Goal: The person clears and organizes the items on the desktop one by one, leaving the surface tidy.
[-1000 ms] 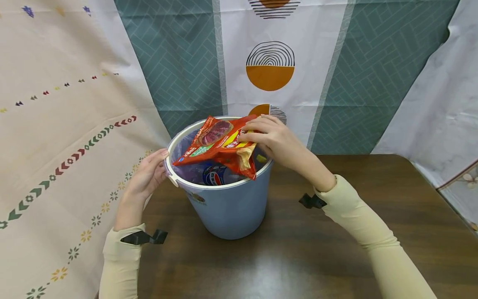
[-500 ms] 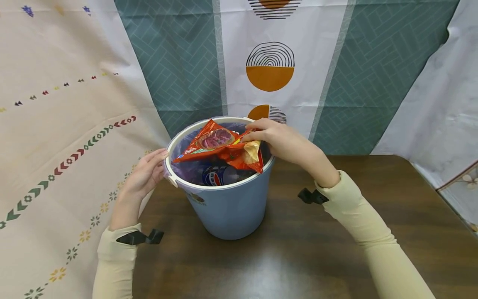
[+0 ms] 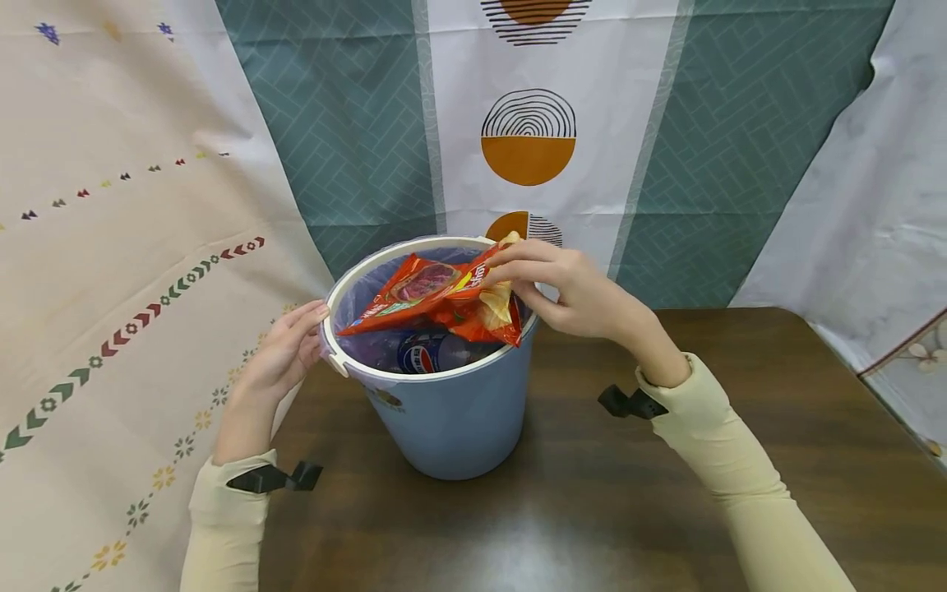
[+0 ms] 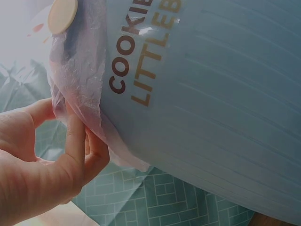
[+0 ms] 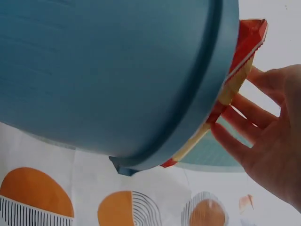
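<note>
A light-blue trash can (image 3: 451, 419) with a white rim stands on the table, lined with a thin purplish plastic bag (image 4: 84, 70) folded over the rim. My left hand (image 3: 277, 349) grips the rim at the left, thumb and fingers curled round the lined edge. Across the opening lies a crumpled red snack packet (image 3: 425, 284), its right end rising over the far rim. My right hand (image 3: 570, 288) touches the packet's right side with its fingertips; in the right wrist view the fingers are fairly straight. Beneath the packet, a bottle with a blue label (image 3: 419, 355) lies inside the can.
The dark wooden table (image 3: 592, 460) extends to the right and front of the can. Patterned cloth (image 3: 370, 107) hangs close behind it, and a cream cloth (image 3: 133, 271) hangs at the left. Black straps (image 3: 629, 403) sit on both sleeves' cuffs.
The snack packet first settled lower into the can's mouth, then its right end sprang up. My right hand has shifted slightly right, its thumb now apart from the fingers. My left hand stays at the rim.
</note>
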`<action>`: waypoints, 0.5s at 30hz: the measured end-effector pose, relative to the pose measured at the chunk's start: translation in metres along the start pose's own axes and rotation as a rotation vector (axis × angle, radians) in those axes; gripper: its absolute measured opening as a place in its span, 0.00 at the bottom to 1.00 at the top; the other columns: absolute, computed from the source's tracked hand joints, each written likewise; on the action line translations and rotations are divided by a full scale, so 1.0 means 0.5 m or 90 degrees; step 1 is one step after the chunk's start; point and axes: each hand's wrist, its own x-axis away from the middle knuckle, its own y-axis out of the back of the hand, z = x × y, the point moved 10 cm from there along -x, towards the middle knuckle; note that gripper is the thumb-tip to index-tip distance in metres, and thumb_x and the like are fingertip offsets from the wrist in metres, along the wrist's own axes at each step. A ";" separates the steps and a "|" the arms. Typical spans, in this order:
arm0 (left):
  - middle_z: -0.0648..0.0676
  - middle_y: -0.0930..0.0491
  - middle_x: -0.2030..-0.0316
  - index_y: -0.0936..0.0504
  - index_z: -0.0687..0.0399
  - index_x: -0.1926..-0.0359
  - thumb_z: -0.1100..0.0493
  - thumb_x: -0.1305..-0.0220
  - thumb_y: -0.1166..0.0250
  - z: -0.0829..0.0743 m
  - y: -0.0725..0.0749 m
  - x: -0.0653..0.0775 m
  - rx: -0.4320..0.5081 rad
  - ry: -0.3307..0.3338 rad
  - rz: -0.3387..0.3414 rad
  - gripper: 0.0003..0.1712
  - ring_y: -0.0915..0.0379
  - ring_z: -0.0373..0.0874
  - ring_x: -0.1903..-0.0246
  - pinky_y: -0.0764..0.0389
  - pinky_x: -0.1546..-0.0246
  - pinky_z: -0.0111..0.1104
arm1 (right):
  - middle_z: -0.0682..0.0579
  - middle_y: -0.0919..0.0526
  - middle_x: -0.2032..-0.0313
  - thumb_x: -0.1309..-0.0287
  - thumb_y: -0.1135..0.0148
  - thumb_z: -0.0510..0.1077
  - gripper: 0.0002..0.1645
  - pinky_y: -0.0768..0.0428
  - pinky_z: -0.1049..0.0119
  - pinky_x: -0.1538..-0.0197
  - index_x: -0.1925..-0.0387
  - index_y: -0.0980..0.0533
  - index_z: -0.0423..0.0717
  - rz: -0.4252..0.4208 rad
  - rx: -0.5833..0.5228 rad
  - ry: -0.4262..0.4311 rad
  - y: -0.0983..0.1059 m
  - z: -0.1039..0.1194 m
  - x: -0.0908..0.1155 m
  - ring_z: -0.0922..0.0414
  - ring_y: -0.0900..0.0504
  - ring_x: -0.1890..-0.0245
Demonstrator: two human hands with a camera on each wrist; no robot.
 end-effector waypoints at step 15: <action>0.48 0.21 0.69 0.27 0.58 0.54 0.62 0.31 0.54 -0.003 0.001 0.001 -0.036 0.001 0.014 0.11 0.23 0.35 0.72 0.20 0.70 0.22 | 0.50 0.24 0.47 0.43 0.41 0.41 0.17 0.25 0.62 0.47 0.51 0.24 0.50 0.024 -0.011 -0.081 -0.010 -0.024 0.013 0.56 0.30 0.45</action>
